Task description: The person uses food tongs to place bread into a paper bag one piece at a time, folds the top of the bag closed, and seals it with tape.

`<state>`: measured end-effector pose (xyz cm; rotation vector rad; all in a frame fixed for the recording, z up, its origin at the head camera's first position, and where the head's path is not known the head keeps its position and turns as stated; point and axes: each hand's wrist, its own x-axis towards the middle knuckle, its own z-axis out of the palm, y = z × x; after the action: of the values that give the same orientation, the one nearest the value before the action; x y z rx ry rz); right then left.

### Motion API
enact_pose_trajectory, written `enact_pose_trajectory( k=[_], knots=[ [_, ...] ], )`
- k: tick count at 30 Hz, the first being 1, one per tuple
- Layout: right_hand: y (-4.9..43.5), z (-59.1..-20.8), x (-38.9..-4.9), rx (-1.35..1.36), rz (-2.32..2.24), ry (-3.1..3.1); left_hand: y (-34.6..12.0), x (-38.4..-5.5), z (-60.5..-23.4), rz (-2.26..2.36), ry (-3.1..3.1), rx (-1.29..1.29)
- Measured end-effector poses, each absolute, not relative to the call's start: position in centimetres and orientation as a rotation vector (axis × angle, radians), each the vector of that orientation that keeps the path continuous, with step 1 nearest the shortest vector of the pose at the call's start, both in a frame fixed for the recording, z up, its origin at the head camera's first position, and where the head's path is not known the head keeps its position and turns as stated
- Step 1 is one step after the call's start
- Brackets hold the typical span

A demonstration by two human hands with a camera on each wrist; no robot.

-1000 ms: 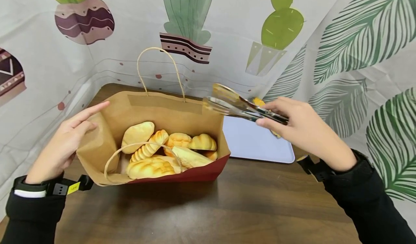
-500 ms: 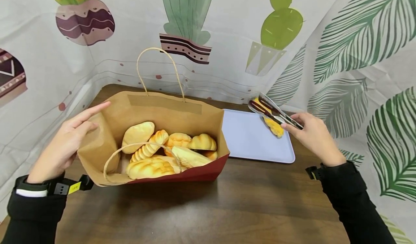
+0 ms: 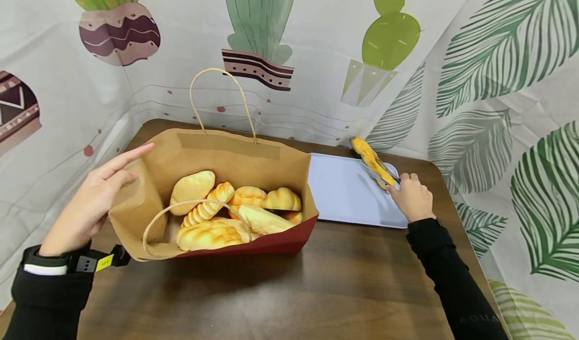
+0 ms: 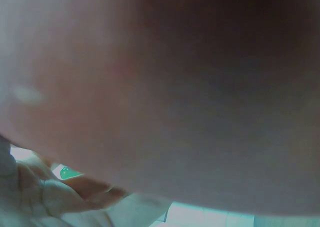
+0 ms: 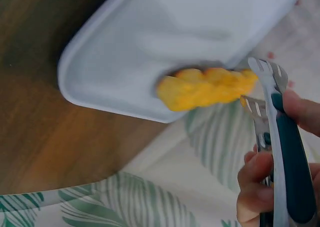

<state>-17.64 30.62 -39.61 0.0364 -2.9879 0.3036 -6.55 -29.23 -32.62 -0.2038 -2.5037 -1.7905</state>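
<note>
My left hand (image 3: 92, 199) holds the left side of a brown paper bag (image 3: 212, 151), its index finger stretched along the rim and its thumb on the side panel. Inside lie several breads, among them a braided loaf (image 3: 208, 235) and a spiral roll (image 3: 209, 204). My right hand (image 3: 412, 196) holds metal tongs (image 5: 280, 132) with dark handles. In the head view the tongs' arms lie along both sides of a long yellow bread (image 3: 368, 158) on a pale tray (image 3: 348, 199). The left wrist view is mostly blocked by blurred skin.
The bag has a rope handle (image 3: 217, 70) standing up behind and another (image 3: 158, 217) drooping over the front. Its red front wall (image 3: 289, 239) faces me. Close behind the wooden table (image 3: 316, 289) hangs a printed cloth (image 3: 316, 23), with another on the right.
My right hand has carried the tongs from beside the bag's right corner to the yellow bread and lowered them around it. The left hand and bag stay put.
</note>
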Motion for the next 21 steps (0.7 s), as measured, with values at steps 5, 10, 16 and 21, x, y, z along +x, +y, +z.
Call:
enact_pose_trajectory(
  k=[5, 10, 16, 21],
  knots=[
    [30.0, -41.0, -18.4, -0.027, 0.21, -3.018, -29.4, -6.5, -32.8, -1.91, -2.432, -0.196],
    [29.8, -42.1, -19.3, -0.031, 0.141, -2.974, -29.4, -6.4, -32.7, -1.828, -2.473, -0.186],
    [30.4, -42.8, -19.8, -0.072, 0.09, -2.983, -29.4, -6.4, -32.7, -1.983, -2.375, -0.194],
    [31.0, -42.7, -19.8, -0.037, 0.107, -2.992, -29.4, -6.5, -32.8, -1.978, -2.365, -0.208]
  ],
)
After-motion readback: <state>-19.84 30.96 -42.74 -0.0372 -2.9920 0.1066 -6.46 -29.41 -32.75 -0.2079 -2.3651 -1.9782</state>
